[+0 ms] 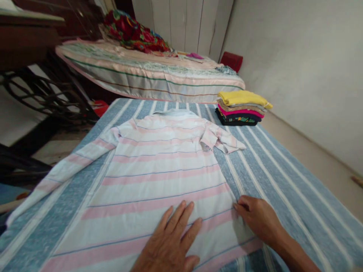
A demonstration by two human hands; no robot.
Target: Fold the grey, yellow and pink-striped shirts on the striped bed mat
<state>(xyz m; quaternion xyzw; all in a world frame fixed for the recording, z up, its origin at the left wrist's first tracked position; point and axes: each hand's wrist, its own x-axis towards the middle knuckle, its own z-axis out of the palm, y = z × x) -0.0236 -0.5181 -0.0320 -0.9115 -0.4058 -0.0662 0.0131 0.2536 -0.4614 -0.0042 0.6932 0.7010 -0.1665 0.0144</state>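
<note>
A white shirt with pink bands and thin blue lines (167,170) lies spread out, its collar (176,112) at the far end. Its left sleeve stretches out toward the lower left, while the right one is bunched and folded near the shoulder. My left hand (174,238) rests flat on the lower part of the shirt with fingers spread. At the shirt's right side edge, my right hand (256,215) pinches the fabric between thumb and curled fingers.
Under the shirt is a blue, white-striped cloth (286,181). A stack of folded clothes (241,109), yellow on top, sits at its far right corner. Beyond stands a bed (153,75) with a red floral blanket (136,34). A treadle sewing machine stand (53,94) is at left, a wall (300,60) at right.
</note>
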